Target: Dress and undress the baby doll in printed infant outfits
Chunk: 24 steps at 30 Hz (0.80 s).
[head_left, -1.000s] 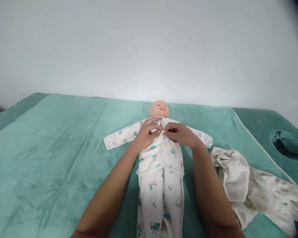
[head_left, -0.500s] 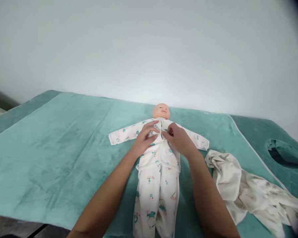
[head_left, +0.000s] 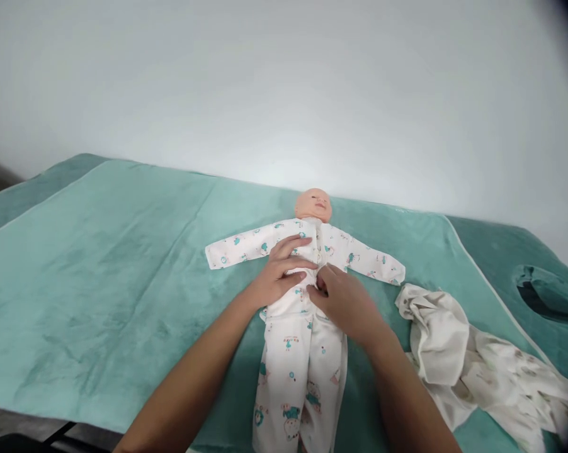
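Observation:
A baby doll (head_left: 313, 204) lies on its back with its arms spread out. It wears a white printed baby shirt (head_left: 284, 236) and matching trousers (head_left: 288, 371). My left hand (head_left: 284, 270) rests on the shirt's front, fingers spread and reaching to the middle opening. Beside it, my right hand (head_left: 335, 299) has its fingers curled and pinched at the lower part of that front opening. Its fingertips are partly hidden, so the exact bit of shirt between them is not clear. A small fastening shows above the hands, near the chest.
Under the doll spreads a green plush cover (head_left: 123, 270) with a pale mat edge. A crumpled white cloth (head_left: 439, 340) lies to the right of the doll. Farther right is a dark oval opening (head_left: 548, 296) in the cover. The white wall (head_left: 265, 94) rises directly behind.
Both hands have moved down the shirt front, the right one farther, from the chest toward the belly. The upper part of the opening now shows above them. The view has shifted slightly.

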Motion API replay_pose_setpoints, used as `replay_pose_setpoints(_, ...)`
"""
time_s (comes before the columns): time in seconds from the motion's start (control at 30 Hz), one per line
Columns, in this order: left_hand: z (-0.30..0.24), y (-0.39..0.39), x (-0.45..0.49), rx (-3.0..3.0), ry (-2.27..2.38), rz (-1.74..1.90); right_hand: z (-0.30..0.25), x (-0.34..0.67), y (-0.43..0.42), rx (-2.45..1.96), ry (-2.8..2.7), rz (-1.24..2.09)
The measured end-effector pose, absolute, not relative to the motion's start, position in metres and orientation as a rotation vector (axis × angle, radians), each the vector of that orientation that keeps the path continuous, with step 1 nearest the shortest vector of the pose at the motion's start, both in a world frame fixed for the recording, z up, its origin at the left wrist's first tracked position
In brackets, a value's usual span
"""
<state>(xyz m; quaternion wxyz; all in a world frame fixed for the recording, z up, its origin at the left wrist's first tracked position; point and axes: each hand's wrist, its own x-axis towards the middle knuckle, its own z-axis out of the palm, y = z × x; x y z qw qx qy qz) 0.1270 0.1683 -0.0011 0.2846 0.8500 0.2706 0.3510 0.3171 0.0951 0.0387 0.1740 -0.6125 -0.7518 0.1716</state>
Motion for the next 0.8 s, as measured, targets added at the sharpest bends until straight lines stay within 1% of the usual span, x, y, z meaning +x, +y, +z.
replay_pose_setpoints(0.2,-0.001,0.169,0.128,2.297,0.78,0.919,0.041,0.347,0.111,-1.373,-2.118,0.891)
replay_pose_setpoints(0.27,-0.003,0.168,0.129,2.303,0.778,0.928,0.04,0.352,0.115,-1.284,-2.11,0.98)
replay_pose_setpoints(0.47,-0.003,0.165,0.129,2.29,0.763,0.958,0.032,0.352,0.118,-1.27,-1.968,0.95)
replay_pose_setpoints(0.7,-0.003,0.166,0.129,2.217,0.731,0.913,0.026,0.35,0.118,-1.396,-1.742,1.114)
replay_pose_setpoints(0.8,-0.003,0.164,0.131,2.179,0.763,0.976,0.024,0.35,0.119,-1.386,-1.713,1.122)
